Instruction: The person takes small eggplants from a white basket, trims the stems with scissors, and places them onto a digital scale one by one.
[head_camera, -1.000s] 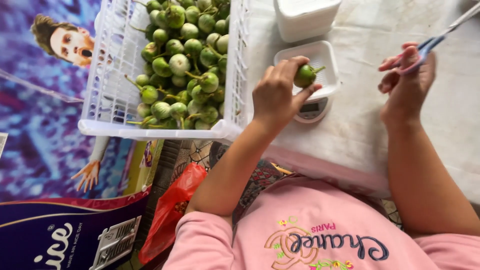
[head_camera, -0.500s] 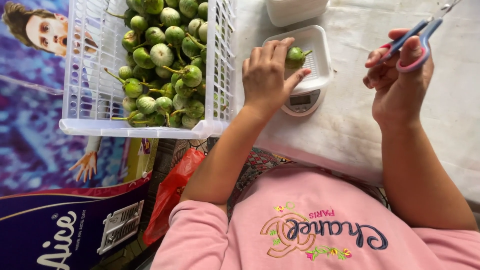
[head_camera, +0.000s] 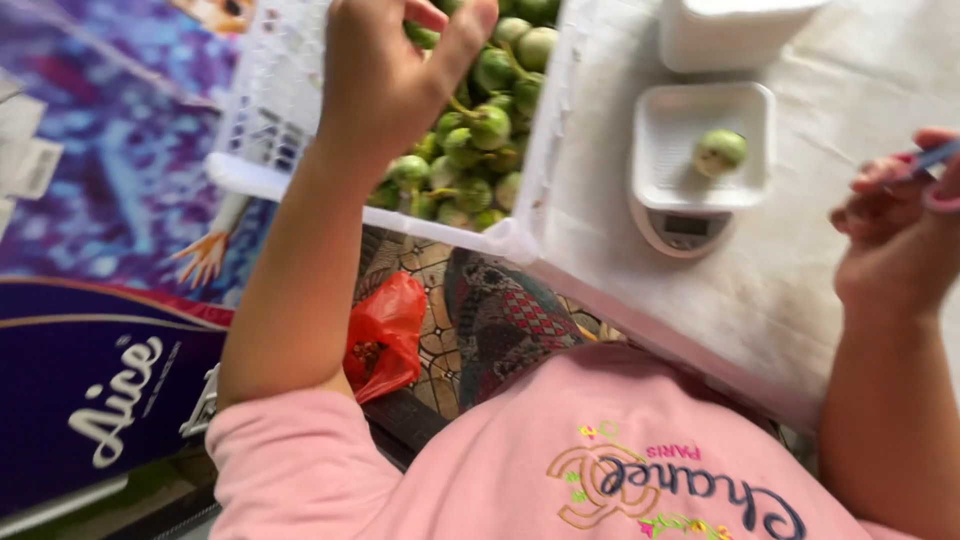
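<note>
At the far left of the frame we see a purple printed sheet (head_camera: 110, 170) and, lower left, a dark blue carton (head_camera: 90, 400). Just right of that, our left hand (head_camera: 385, 75) is raised at the top of the frame over the white plastic crate (head_camera: 265, 120); its fingers are loosely curled, thumb apart from the rest, and we see nothing gripped in them. The crate runs up out of the top edge and is filled with small round green eggplants (head_camera: 480, 130), their thin stems pointing every which way, several toward the lower left. Below the crate, near the middle of the frame, a red plastic bag (head_camera: 385, 335) lies against a patterned cloth (head_camera: 505, 315).

Right of centre, on the pale tabletop (head_camera: 790, 290), a small white kitchen scale (head_camera: 690, 225) carries a white square tray (head_camera: 665, 150). One green eggplant (head_camera: 720, 152) sits alone in the tray's right half, well apart from both hands. It is nearly round, so we can name no clear long axis; blur hides its stem, and we cannot tell which way it points. Above the scale stands a white container (head_camera: 730, 35), cut off by the top edge.

At the right edge, our right hand (head_camera: 895, 250) hangs over the table with fingers curled through the handles of blue and red scissors (head_camera: 935, 170), whose handles angle toward the upper right.
</note>
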